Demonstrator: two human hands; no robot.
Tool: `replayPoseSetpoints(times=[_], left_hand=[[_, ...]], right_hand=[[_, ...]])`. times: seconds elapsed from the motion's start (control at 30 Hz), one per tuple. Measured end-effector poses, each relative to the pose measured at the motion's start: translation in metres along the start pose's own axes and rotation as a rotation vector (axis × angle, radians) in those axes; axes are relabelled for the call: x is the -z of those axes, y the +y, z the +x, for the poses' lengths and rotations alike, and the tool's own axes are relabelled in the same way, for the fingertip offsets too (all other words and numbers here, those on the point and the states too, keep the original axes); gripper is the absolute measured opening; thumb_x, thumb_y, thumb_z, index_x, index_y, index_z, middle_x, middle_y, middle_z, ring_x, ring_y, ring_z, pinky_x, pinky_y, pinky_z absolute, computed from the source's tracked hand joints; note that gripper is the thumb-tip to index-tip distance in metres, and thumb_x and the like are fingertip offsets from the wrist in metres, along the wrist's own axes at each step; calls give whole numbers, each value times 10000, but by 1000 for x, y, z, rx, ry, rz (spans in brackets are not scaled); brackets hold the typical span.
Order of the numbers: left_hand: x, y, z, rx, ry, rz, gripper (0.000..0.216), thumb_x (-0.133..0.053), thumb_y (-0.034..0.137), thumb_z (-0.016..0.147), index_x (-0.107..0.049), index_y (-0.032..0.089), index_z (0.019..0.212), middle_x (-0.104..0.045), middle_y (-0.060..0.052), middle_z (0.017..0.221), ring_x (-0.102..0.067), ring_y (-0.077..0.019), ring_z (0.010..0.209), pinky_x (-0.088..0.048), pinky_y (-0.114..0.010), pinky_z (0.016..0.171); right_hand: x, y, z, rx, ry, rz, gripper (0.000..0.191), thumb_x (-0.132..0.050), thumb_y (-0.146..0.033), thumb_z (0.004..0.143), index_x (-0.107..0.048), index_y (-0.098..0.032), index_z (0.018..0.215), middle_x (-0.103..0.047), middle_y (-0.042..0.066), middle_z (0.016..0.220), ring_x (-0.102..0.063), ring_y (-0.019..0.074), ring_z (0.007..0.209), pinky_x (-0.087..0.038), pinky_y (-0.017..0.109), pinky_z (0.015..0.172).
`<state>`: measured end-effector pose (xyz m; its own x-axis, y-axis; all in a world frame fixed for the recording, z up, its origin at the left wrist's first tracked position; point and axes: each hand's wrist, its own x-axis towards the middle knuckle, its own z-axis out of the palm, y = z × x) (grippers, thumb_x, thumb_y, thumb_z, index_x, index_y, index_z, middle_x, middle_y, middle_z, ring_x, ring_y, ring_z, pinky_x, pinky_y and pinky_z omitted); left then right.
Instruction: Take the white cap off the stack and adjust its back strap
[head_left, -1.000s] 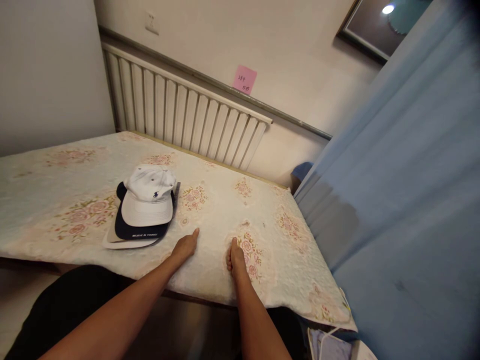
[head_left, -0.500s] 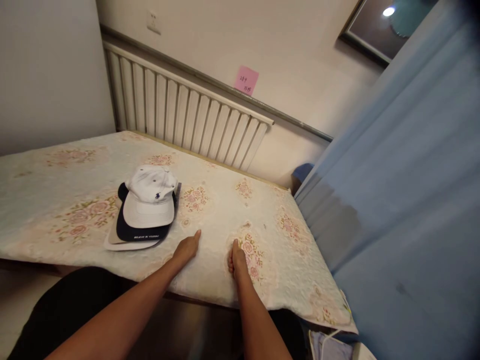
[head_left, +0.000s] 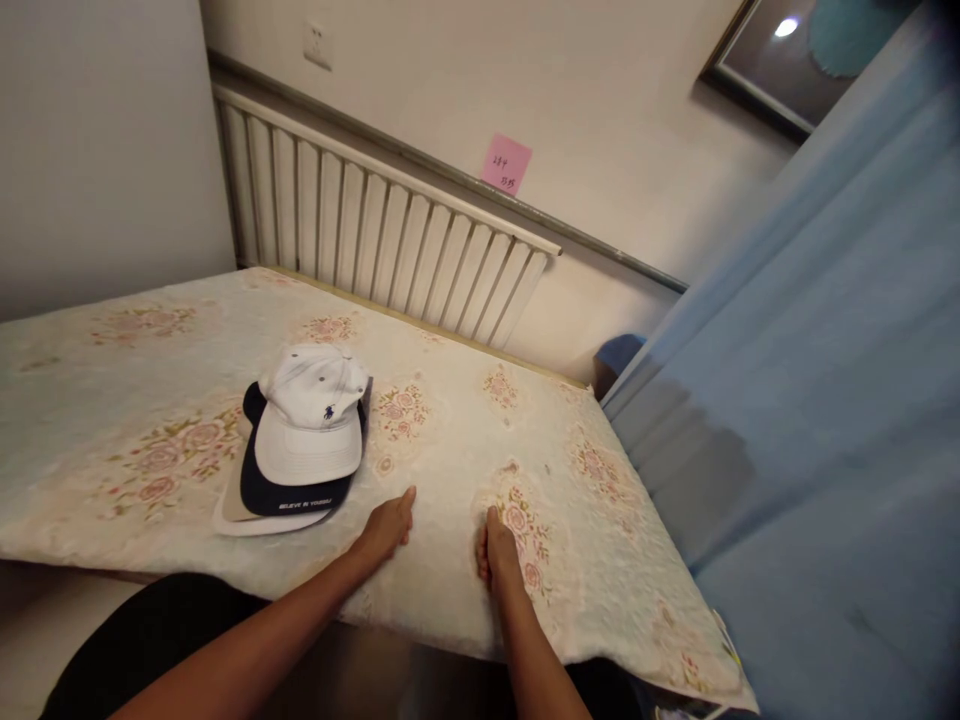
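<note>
My left hand (head_left: 388,525) is closed in a loose fist, thumb on top, just right of a stack of caps. My right hand (head_left: 496,548) is curled the same way beside a printed rose cluster. Nothing shows in either hand, and a gap of bed cover lies between them. The top cap is a white baseball cap (head_left: 309,455) with a small dark logo, its brim facing me. Under it is a black cap (head_left: 259,490) with white lettering on the brim. A beige and a white brim (head_left: 232,522) stick out below that.
The stack rests on a bed with a pale floral cover (head_left: 442,480). Behind it stand a white radiator (head_left: 390,235) and a wall with a pink note (head_left: 505,164). A blue curtain (head_left: 810,400) hangs along the right side. My black-clad knees are at the near edge.
The view has shifted slightly, so the caps and the bed appear a little lower and further right. Both hands keep their closed shape and place by the stack.
</note>
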<state>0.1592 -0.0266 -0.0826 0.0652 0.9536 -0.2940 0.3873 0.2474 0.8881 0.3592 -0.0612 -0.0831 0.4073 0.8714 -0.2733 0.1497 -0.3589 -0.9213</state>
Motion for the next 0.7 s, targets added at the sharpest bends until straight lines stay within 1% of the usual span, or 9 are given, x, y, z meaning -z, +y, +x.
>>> replayPoseSetpoints(times=[0.07,0.2,0.27,0.33,0.43,0.47,0.53,0.6,0.7], left_hand=[[2,-6,-4,-22,-40,-83,567,-208,680,814,-475,208,647,-522,11,524,-418,-134,378,-337,-278,397],[6,-15,-11,-74,-121,-231,542,-299,720,760,-468,209,699,-514,36,557,-415,-106,378,-337,-248,370],[9,-17,-11,-79,-166,-307,549,-326,736,740,-466,206,704,-518,33,568,-428,-103,390,-355,-245,374],[12,-19,-8,-73,-222,-386,561,-340,746,733,-471,201,709,-523,25,582,-445,-104,405,-381,-250,388],[17,-20,-3,-60,-314,-500,537,-369,714,755,-488,190,736,-539,10,622,-474,-105,442,-412,-254,427],[19,-20,0,-54,-344,-532,517,-385,693,764,-494,188,749,-544,6,634,-482,-106,457,-418,-255,441],[20,-19,3,-35,-392,-582,480,-408,659,775,-505,189,785,-549,-1,649,-487,-111,477,-419,-256,458],[20,-18,6,-24,-411,-613,449,-441,637,769,-512,195,805,-547,-3,646,-471,-114,471,-407,-260,454],[18,-19,8,-15,-391,-622,404,-510,599,744,-522,197,793,-531,-2,603,-449,-125,447,-377,-268,436]], right_hand=[[-1,4,-3,-15,19,34,522,-341,-568,851,-404,-225,463,-404,-17,343,-340,118,248,-255,256,284],[-5,5,-9,-6,35,112,445,-355,-552,838,-435,-217,557,-418,-35,389,-352,103,282,-273,235,305],[-11,-5,-11,18,13,145,431,-346,-562,835,-466,-207,621,-433,-41,416,-361,100,299,-296,232,316],[-22,-24,-13,61,-13,160,418,-370,-563,827,-498,-194,680,-460,-43,444,-384,98,317,-317,227,328],[-54,-59,-17,135,-114,164,381,-405,-532,819,-526,-186,717,-487,-52,454,-406,92,332,-341,215,343],[-67,-71,-19,145,-227,169,338,-436,-498,809,-532,-183,731,-502,-55,469,-422,92,341,-364,216,355],[-96,-90,-22,135,-321,146,240,-540,-414,756,-547,-175,732,-556,-46,508,-487,100,371,-397,213,374],[-124,-104,-23,110,-365,118,190,-583,-351,733,-567,-162,750,-612,-23,569,-539,107,395,-399,200,374],[-158,-113,-24,55,-392,122,157,-613,-260,712,-582,-155,825,-653,-4,655,-596,115,453,-431,191,391]])
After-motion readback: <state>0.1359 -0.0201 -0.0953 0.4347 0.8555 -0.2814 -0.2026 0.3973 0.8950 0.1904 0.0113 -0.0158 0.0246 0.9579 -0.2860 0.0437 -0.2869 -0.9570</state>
